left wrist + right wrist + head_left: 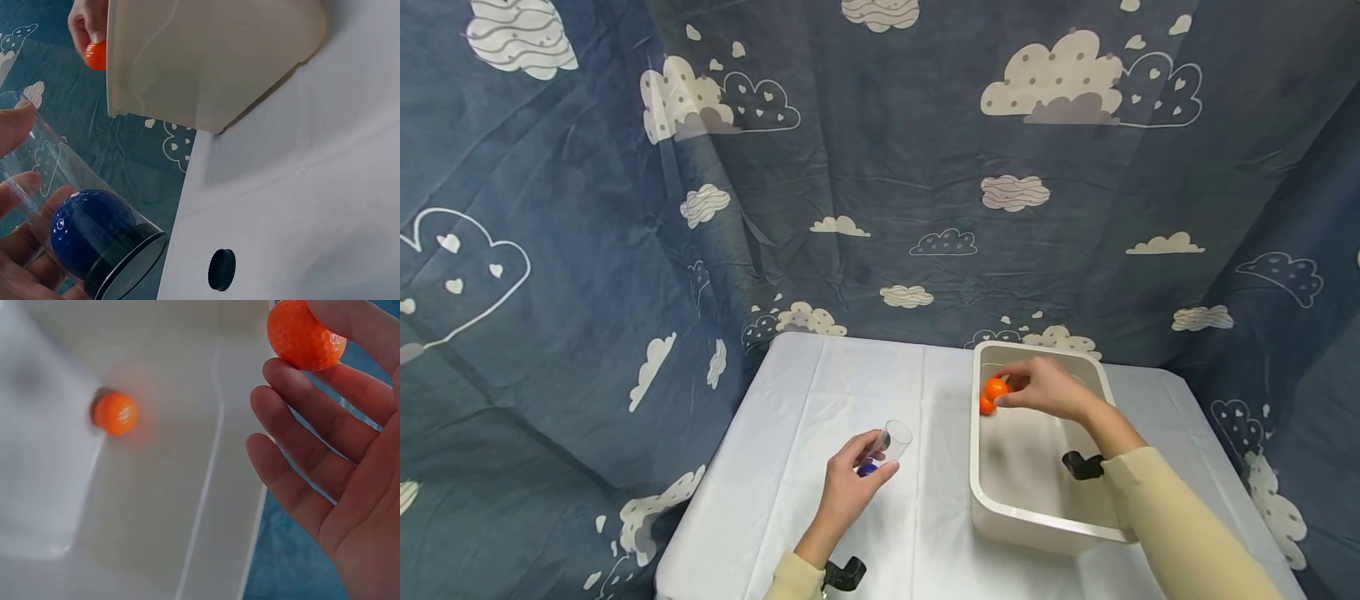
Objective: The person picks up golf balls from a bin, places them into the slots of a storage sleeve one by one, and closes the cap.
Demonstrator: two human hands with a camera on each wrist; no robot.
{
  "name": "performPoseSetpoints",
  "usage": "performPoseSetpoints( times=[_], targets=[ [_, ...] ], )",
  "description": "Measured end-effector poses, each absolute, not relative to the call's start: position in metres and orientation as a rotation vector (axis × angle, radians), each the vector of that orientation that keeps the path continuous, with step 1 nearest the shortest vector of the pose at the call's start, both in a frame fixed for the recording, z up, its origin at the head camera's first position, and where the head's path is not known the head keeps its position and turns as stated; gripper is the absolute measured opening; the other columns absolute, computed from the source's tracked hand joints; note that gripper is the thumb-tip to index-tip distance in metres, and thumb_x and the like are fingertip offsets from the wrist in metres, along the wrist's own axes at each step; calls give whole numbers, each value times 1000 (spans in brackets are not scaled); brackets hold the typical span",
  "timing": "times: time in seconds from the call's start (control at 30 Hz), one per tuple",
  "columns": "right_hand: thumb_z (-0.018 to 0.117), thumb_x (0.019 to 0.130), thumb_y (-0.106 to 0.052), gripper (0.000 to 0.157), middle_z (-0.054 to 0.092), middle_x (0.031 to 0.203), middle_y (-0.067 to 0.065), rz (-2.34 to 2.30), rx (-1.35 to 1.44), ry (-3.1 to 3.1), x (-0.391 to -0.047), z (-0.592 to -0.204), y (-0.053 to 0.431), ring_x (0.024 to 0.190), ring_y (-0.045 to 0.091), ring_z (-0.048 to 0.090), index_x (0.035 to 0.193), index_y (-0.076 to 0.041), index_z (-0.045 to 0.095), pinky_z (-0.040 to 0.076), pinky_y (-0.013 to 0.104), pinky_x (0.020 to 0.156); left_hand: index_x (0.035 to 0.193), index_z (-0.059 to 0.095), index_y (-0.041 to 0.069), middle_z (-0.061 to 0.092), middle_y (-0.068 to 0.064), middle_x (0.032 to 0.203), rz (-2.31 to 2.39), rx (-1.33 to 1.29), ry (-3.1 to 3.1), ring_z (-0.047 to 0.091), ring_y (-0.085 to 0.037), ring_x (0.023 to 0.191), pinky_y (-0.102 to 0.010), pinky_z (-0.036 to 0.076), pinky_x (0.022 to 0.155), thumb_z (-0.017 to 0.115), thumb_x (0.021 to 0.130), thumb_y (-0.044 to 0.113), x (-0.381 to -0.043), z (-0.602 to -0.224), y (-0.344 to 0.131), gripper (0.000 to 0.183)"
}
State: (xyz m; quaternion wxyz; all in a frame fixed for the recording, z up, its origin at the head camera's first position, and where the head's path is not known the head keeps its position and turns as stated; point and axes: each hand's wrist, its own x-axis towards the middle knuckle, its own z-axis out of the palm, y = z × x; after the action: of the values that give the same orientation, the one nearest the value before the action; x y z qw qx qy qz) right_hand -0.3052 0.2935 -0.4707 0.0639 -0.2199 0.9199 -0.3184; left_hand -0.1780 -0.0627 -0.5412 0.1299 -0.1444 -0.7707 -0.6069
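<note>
My left hand [853, 479] grips a clear plastic cylinder [897, 435], tilted over the table. Inside its lower end sits a dark blue dimpled ball [94, 231], like a golf ball. The cylinder's closed bottom shows in the left wrist view. Over the left side of a beige bin [1037, 527], my right hand [1045, 387] pinches an orange golf ball [306, 334] between thumb and index finger; the other fingers spread loosely. A second orange ball [116, 414] lies on the bin's floor by the wall, below the held one.
A small black round cap [222, 270] lies on the white-covered table [820, 400]. The bin stands on the table's right half with its rim [976, 450] raised. Dark blue cloth with cloud prints [865, 183] hangs behind and at both sides.
</note>
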Motion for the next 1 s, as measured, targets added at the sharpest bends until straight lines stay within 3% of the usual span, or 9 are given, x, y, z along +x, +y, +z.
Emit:
performPoseSetpoints(
  times=[0.43,0.67,0.8,1.0],
  targets=[
    [86,81,-27,39,70,83,-7,-1020,-838,2735,-283,-441,255,78,16,67,117,-21,72,55,31,69,125,65,2,69,-16,110,-1790,-443,-2220,69,-40,95,-53,54,85,82,83,5,-176,-542,-61,46],
    [86,81,-30,37,70,86,-9,-1062,-907,2725,-273,-441,239,79,14,66,116,-24,72,56,31,72,126,63,-3,67,-25,111,-1790,-433,-2238,68,-43,95,-58,52,86,82,82,2,-177,-547,-59,48],
    [85,82,-33,37,70,86,-9,-1088,-942,2711,-267,-442,230,79,14,66,116,-25,72,56,31,73,127,65,3,68,-19,110,-1753,-419,-2263,70,-38,94,-55,54,85,84,81,6,-183,-564,-60,49],
    [84,83,-30,37,70,88,-10,-1113,-1026,2689,-258,-442,214,82,13,66,118,-24,72,57,38,78,127,66,9,68,-3,110,-1741,-473,-2256,71,-24,94,-39,57,84,84,84,21,-190,-573,-61,48]
  ],
)
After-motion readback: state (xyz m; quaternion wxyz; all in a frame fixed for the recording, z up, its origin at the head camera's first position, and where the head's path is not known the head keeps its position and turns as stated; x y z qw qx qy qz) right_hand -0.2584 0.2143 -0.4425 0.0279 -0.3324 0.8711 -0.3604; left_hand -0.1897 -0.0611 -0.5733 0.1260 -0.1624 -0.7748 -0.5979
